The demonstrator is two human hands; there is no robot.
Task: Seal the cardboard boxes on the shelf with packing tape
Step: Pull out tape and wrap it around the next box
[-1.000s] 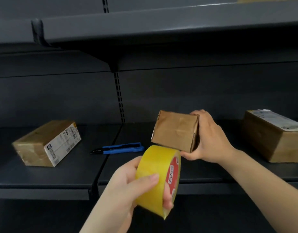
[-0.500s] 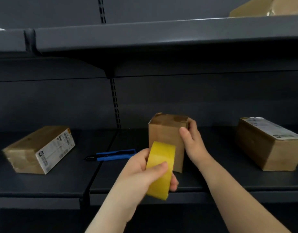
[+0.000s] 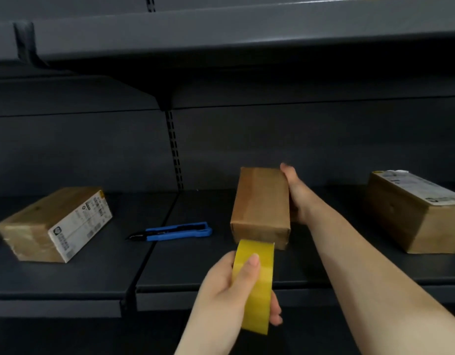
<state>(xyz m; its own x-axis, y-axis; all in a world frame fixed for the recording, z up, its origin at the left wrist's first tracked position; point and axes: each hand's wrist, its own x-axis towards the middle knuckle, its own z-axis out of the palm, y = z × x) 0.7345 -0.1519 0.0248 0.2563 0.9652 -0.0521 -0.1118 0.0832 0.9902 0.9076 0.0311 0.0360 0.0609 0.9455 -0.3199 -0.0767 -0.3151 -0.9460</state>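
A small brown cardboard box (image 3: 262, 201) lies flat on the dark shelf (image 3: 88, 280), its long side running away from me. My right hand (image 3: 298, 198) lies along the box's right side with the fingers stretched to its far corner, touching it. My left hand (image 3: 221, 290) grips a roll of yellow packing tape (image 3: 257, 288) just in front of the box's near end, thumb on the roll's outer face. No strip is pulled off the roll.
A labelled cardboard box (image 3: 42, 224) sits at the left of the shelf and another (image 3: 406, 216) at the right. A blue utility knife (image 3: 175, 231) lies between the left box and the small one. An upper shelf (image 3: 221, 34) overhangs.
My right hand turned the small box from held up in the air, to standing on end, to lying flat on the shelf. The tape roll stayed in my left hand.
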